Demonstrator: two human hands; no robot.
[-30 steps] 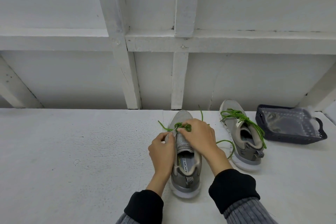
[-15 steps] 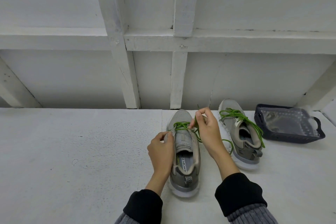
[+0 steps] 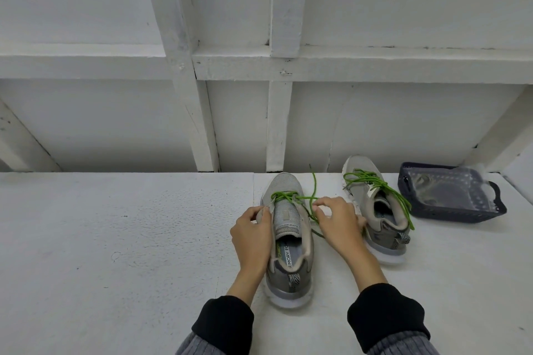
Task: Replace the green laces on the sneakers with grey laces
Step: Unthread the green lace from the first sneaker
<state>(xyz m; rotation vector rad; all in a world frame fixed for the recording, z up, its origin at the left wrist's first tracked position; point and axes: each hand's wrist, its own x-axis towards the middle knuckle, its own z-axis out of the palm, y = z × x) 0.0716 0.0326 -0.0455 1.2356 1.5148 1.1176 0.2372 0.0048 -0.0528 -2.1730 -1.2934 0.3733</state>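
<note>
At frame centre, the right hand [image 3: 334, 217] pinches the thin green lace [image 3: 291, 196]; the left hand [image 3: 251, 228] grips the grey mesh sneaker [image 3: 288, 239]. A hard tug could snag an eyelet.

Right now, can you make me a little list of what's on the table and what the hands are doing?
near shoe: green lace mostly pulled out, only front holes threaded
left hand: holds the shoe's side
right hand: pinches the green lace
far shoe: still laced green
basket: dark, at the right, clear bag inside
grey laces: not visible
</note>
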